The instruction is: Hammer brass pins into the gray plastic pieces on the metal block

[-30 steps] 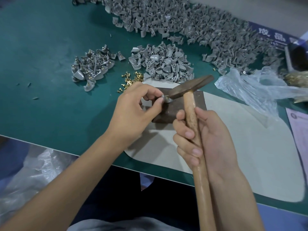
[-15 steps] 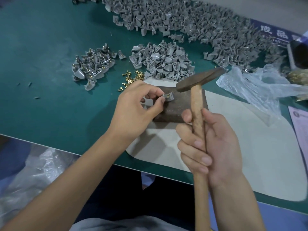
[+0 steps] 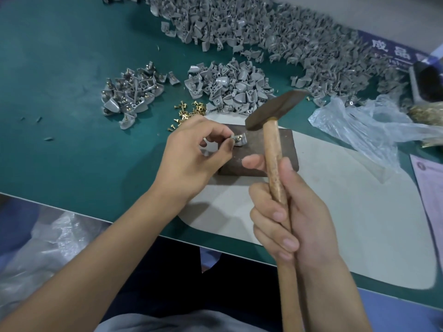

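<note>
A dark metal block (image 3: 285,149) lies on a pale mat at the table's middle. My left hand (image 3: 191,159) pinches a small gray plastic piece (image 3: 239,139) on the block's left end; a brass pin shows in the piece. My right hand (image 3: 287,212) grips the wooden handle of a hammer (image 3: 273,109), whose dark head hangs raised above the block, to the right of the piece. Loose brass pins (image 3: 189,111) lie scattered just behind my left hand.
A small heap of gray pieces with pins (image 3: 131,94) sits at the left, a second heap (image 3: 230,87) behind the block, and a large pile (image 3: 275,32) along the back. A crumpled clear plastic bag (image 3: 366,125) lies at the right, papers (image 3: 429,188) at the right edge.
The hammer head has risen off the plastic piece and moved up and to the right. My left hand kept its pinch on the piece on the block.
</note>
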Available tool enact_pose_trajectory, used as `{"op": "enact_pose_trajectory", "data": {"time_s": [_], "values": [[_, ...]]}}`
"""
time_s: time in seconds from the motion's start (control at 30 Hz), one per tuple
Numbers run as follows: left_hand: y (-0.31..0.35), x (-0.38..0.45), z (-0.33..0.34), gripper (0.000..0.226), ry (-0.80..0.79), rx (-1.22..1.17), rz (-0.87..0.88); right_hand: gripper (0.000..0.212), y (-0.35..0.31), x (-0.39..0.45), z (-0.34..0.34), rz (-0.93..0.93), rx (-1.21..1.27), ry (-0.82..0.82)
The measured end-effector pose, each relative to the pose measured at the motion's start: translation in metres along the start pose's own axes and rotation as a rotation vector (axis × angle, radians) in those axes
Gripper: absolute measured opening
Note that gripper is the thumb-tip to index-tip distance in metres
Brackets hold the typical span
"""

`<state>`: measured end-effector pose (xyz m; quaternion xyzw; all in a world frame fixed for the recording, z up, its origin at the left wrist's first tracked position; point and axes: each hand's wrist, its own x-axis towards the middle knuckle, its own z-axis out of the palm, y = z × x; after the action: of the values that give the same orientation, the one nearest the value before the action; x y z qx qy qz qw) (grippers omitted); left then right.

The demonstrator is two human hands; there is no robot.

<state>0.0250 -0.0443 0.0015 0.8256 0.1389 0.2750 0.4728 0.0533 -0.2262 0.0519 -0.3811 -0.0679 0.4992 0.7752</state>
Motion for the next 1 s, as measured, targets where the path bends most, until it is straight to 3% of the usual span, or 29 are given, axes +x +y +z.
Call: {"op": "enact_pose_trajectory", "data": {"time_s": [0.13,0.3,0.7,0.87,1.0], "values": [[0.0,-0.0005,0.0005,0.006,0.017,-0.008,0.008,0.044,-0.003,0.0018,0.0036,0.023,-0.078,0.126],[-0.0005,0.0004,-0.0004,0.006,-0.003,0.002,0.008,0.042,-0.0059,-0.0034,0.0077,-0.023,-0.111,0.058],[-0.0022,-0.0008,-0.0003,0.007,0.013,-0.026,0.026,0.045,-0.0042,-0.002,0.0047,0.028,-0.167,0.104],[-0.0019,0.0004,-0.0002,0.009,0.014,-0.003,0.028,0.045,-0.0023,-0.0001,0.0055,-0.04,-0.096,0.016],[-0.0022,-0.0011,0.0006,0.008,0.024,-0.051,0.03,0.048,-0.0056,0.001,0.0016,0.043,-0.155,0.045]]}}
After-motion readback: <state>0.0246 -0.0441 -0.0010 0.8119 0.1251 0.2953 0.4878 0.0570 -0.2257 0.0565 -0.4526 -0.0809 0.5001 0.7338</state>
